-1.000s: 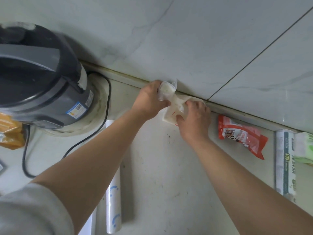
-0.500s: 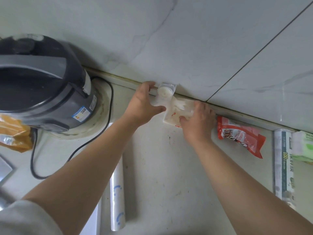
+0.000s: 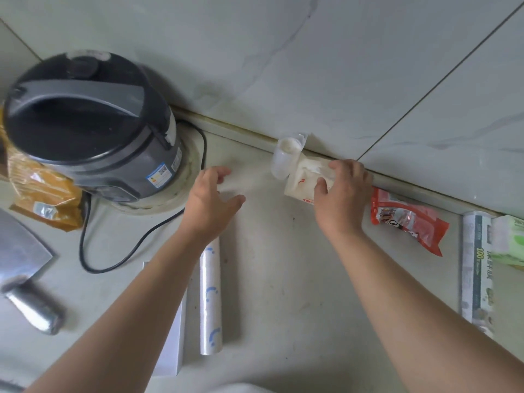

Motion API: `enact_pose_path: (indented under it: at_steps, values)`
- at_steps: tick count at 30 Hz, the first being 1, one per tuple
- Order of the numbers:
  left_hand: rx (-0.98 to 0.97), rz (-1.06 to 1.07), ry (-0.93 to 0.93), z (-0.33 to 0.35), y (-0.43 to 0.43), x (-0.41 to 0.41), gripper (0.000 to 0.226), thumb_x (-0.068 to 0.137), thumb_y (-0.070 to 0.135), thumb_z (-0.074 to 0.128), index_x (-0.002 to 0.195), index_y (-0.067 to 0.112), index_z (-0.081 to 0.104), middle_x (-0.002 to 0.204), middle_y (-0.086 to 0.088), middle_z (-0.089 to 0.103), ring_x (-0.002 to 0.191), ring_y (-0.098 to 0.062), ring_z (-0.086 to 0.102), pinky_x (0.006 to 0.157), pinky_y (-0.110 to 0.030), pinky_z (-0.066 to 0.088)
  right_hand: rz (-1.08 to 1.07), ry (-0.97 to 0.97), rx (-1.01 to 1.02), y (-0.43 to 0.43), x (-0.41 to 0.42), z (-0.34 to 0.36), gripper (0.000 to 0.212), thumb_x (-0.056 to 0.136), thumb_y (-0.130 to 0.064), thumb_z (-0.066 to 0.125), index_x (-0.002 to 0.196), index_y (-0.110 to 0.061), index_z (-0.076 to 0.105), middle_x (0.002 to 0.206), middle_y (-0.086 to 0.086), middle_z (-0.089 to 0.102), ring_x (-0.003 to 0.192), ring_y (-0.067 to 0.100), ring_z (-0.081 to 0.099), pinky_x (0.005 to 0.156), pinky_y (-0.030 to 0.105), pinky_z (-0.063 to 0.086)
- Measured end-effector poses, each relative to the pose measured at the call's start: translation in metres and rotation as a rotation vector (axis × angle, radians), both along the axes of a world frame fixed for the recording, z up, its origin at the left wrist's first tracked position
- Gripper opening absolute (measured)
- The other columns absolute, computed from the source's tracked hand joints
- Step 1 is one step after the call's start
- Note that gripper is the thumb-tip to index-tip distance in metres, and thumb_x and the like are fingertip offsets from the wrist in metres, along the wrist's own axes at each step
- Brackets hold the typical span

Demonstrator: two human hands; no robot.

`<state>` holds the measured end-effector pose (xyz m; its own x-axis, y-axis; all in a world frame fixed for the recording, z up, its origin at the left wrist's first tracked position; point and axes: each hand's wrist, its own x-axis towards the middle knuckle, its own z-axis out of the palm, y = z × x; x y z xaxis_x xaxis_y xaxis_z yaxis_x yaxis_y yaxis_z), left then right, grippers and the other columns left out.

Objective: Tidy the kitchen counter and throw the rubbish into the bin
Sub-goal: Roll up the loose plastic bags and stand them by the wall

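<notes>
A small clear plastic jar (image 3: 284, 157) with white contents stands against the tiled wall at the back of the counter. Leaning beside it is a white packet with red print (image 3: 304, 178). My right hand (image 3: 341, 198) grips that packet from its right side. My left hand (image 3: 211, 201) hovers over the counter to the left of the jar, fingers spread, holding nothing. A red snack bag (image 3: 408, 222) lies just right of my right hand.
A dark grey rice cooker (image 3: 90, 126) with a black cord (image 3: 119, 256) sits at the left, an orange bag (image 3: 42, 194) beside it. A cleaver (image 3: 22, 268) lies far left. A roll of clear bags (image 3: 210, 296), a white box (image 3: 173, 336), a wrapped roll (image 3: 477, 273) and a green pack (image 3: 510, 239) also lie about.
My left hand let go of the clear jar and drew back to the left. The jar now stands free by the wall. My right hand stays on the white packet.
</notes>
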<state>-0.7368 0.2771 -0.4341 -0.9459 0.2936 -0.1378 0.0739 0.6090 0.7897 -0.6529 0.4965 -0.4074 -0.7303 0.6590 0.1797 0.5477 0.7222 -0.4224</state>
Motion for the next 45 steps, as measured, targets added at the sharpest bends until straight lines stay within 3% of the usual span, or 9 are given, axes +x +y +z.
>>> enact_pose_path:
  at_steps: [4, 8, 17, 24, 29, 32, 38, 43, 45]
  values:
    - [-0.141, -0.033, -0.012, -0.005, -0.025, 0.006, 0.052, 0.081, 0.016, 0.081, 0.128, 0.012, 0.059, 0.126, -0.006, 0.058, 0.101, -0.014, 0.055, 0.088, -0.033, 0.050, 0.188, 0.022, -0.052, -0.047, 0.004, 0.000, 0.031, 0.079, -0.007, 0.072, 0.109, -0.005, 0.066, 0.110, 0.019, 0.061, 0.099, 0.042, 0.054, 0.083, 0.045, 0.040]
    - [-0.288, -0.047, -0.074, -0.010, -0.046, 0.016, 0.058, 0.080, 0.025, 0.083, 0.130, 0.011, 0.057, 0.126, -0.008, 0.057, 0.104, -0.024, 0.061, 0.084, -0.031, 0.046, 0.342, -0.125, -0.252, -0.099, 0.021, -0.009, 0.033, 0.085, -0.012, 0.068, 0.115, -0.003, 0.062, 0.112, 0.019, 0.059, 0.104, 0.040, 0.052, 0.091, 0.045, 0.042]
    - [-0.419, -0.032, -0.221, -0.011, -0.055, 0.032, 0.062, 0.078, 0.034, 0.081, 0.120, 0.006, 0.045, 0.116, -0.015, 0.064, 0.105, -0.035, 0.063, 0.076, -0.034, 0.046, 0.342, -0.271, -0.481, -0.162, 0.078, -0.005, 0.023, 0.088, -0.023, 0.067, 0.106, -0.011, 0.057, 0.100, 0.004, 0.054, 0.096, 0.029, 0.052, 0.081, 0.035, 0.043]
    - [-0.045, 0.021, -0.252, 0.030, -0.054, 0.038, 0.068, 0.076, 0.031, 0.086, 0.131, 0.018, 0.048, 0.108, -0.001, 0.066, 0.077, -0.011, 0.066, 0.067, -0.028, 0.050, 0.179, -0.212, -0.540, -0.164, 0.098, 0.020, 0.031, 0.085, -0.031, 0.070, 0.112, -0.019, 0.057, 0.099, -0.005, 0.056, 0.090, 0.016, 0.055, 0.077, 0.025, 0.039]
    - [0.259, -0.034, -0.195, 0.072, -0.054, 0.058, 0.060, 0.076, 0.027, 0.088, 0.125, 0.023, 0.053, 0.109, 0.010, 0.065, 0.086, -0.006, 0.069, 0.068, -0.023, 0.056, 0.114, -0.141, -0.611, -0.167, 0.093, 0.042, 0.047, 0.086, -0.037, 0.070, 0.127, -0.020, 0.054, 0.114, -0.004, 0.058, 0.098, 0.015, 0.058, 0.080, 0.025, 0.040]
    - [0.367, -0.107, -0.186, 0.088, -0.057, 0.066, 0.055, 0.074, 0.027, 0.088, 0.119, 0.027, 0.057, 0.112, 0.014, 0.067, 0.087, -0.002, 0.072, 0.074, -0.024, 0.059, 0.105, -0.082, -0.620, -0.166, 0.084, 0.053, 0.028, 0.084, -0.036, 0.071, 0.106, -0.024, 0.059, 0.103, -0.009, 0.064, 0.089, 0.011, 0.064, 0.066, 0.021, 0.042]
    - [0.371, -0.250, -0.155, 0.099, -0.063, 0.056, 0.050, 0.077, 0.023, 0.085, 0.119, 0.032, 0.061, 0.112, 0.019, 0.070, 0.099, 0.008, 0.067, 0.074, -0.012, 0.053, 0.116, 0.030, -0.667, -0.163, 0.065, 0.059, 0.019, 0.084, -0.032, 0.074, 0.095, -0.024, 0.060, 0.092, -0.008, 0.067, 0.085, 0.010, 0.064, 0.073, 0.028, 0.050]
    - [0.348, -0.248, -0.110, 0.097, -0.051, 0.030, 0.046, 0.085, 0.019, 0.080, 0.127, 0.021, 0.062, 0.116, 0.010, 0.070, 0.104, -0.002, 0.068, 0.084, -0.023, 0.056, 0.131, 0.109, -0.676, -0.154, 0.030, 0.064, 0.015, 0.090, -0.036, 0.068, 0.100, -0.025, 0.063, 0.098, -0.008, 0.068, 0.087, 0.007, 0.064, 0.070, 0.023, 0.045]
    - [0.343, -0.232, -0.089, 0.096, -0.042, 0.015, 0.042, 0.085, 0.022, 0.080, 0.124, 0.025, 0.063, 0.113, 0.012, 0.070, 0.100, 0.003, 0.067, 0.081, -0.015, 0.053, 0.132, 0.114, -0.677, -0.145, 0.014, 0.067, 0.017, 0.090, -0.035, 0.068, 0.102, -0.025, 0.064, 0.099, -0.008, 0.068, 0.088, 0.004, 0.063, 0.069, 0.020, 0.044]
